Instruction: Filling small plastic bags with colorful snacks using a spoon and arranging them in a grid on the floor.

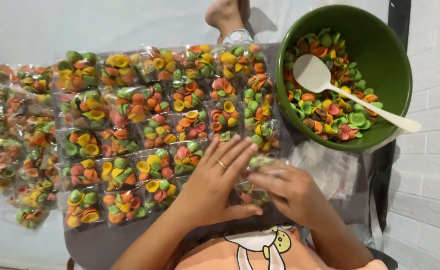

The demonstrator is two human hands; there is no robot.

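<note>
Left hand (215,182) lies flat, fingers spread, ring on one finger, palm pressing down on the near edge of the packet rows; it clasps nothing. Right hand (290,192) has its fingers curled together onto a small clear packet (254,192) of coloured shell-shaped crackers, pinched at the packet's right side. The packet sits directly between the two hands, touching both, its long axis running roughly away from the person toward the rows of filled packets (155,130). Beyond the right hand: green bowl (380,30) of loose crackers, white spoon (330,82) resting in it.
</note>
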